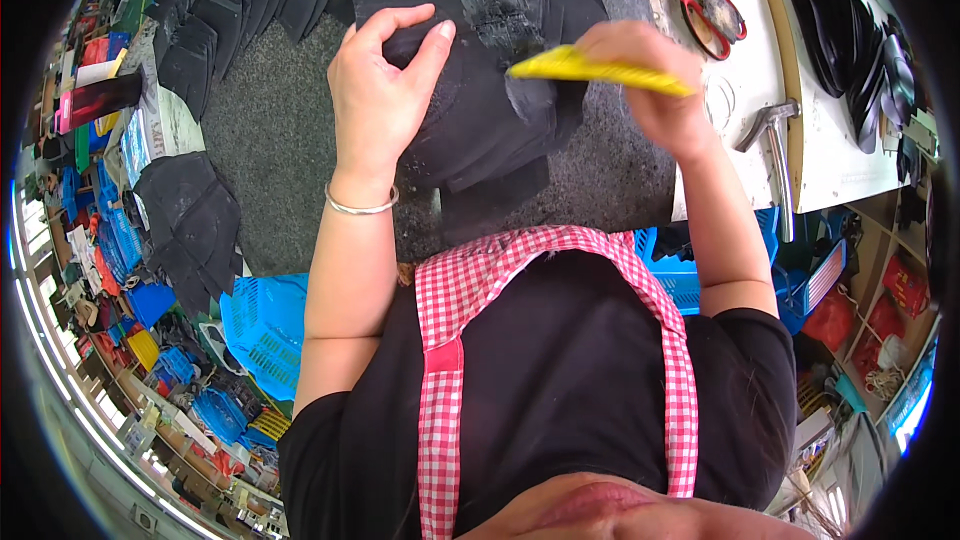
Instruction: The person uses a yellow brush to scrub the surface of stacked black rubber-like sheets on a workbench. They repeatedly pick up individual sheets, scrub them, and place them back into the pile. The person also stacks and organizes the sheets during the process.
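Note:
My left hand [385, 90] rests on the left part of a stack of flat black sheet pieces [470, 130]. Its thumb and forefinger are spread apart, with the other fingers partly hidden. My right hand [655, 80] is closed around a flat yellow tool [600, 73], perhaps a scraper or brush; its kind is unclear. The tool's narrow end points left, over the stack's right side, where a greyish, shiny smear [500, 10] crosses the pieces. Whether the tool touches them I cannot tell.
More overlapping black pieces [240, 0] lie at the far left, and others [190, 220] at the table's left edge. To the right are red-handled scissors [712, 20], a hammer [775, 135] and dark curved pieces [845, 40]. A blue basket [265, 330] stands below the table edge.

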{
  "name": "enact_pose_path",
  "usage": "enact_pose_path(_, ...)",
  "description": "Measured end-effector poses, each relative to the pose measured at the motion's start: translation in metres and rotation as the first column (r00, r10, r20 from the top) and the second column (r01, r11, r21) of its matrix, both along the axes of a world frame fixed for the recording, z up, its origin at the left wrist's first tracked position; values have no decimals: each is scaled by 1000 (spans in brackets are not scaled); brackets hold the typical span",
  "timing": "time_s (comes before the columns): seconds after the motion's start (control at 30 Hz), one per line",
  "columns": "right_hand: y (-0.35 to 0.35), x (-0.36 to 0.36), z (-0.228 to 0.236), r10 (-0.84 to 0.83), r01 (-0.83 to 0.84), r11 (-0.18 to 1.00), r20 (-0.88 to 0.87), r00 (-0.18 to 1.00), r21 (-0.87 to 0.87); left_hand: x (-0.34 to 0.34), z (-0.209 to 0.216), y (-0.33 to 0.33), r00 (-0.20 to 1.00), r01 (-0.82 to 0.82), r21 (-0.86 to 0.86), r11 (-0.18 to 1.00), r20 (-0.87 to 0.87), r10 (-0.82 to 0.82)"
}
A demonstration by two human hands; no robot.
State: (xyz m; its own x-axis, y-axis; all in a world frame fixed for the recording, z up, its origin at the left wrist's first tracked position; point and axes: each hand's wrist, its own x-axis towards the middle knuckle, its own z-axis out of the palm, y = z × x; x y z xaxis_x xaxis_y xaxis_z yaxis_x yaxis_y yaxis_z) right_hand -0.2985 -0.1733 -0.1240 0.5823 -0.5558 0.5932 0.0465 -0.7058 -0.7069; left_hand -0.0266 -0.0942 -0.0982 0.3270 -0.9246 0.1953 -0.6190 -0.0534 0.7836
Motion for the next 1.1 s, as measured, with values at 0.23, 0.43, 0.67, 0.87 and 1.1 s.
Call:
enact_pose_path(0.23,20,-4,9,-48,48,999,-3,999,8,0,2,3,992,27,-8,1000,120,-26)
enact_pose_path(0.43,26,4,19,-64,100,972,-174,983,212,6,2,5,983,68,-17,998,172,-64)
enact_pose_path(0.67,-2,49,26,-307,260,887,-67,949,-381,9,4,2,979,78,-9,997,188,-75)
enact_pose_path(0.87,30,7,26,152,-227,936,-271,951,-269,7,9,4,982,61,85,994,174,-76)
enact_pose_path(1.1,-43,68,23,-433,505,857,-391,812,101,14,19,-5,980,41,203,978,180,-78)
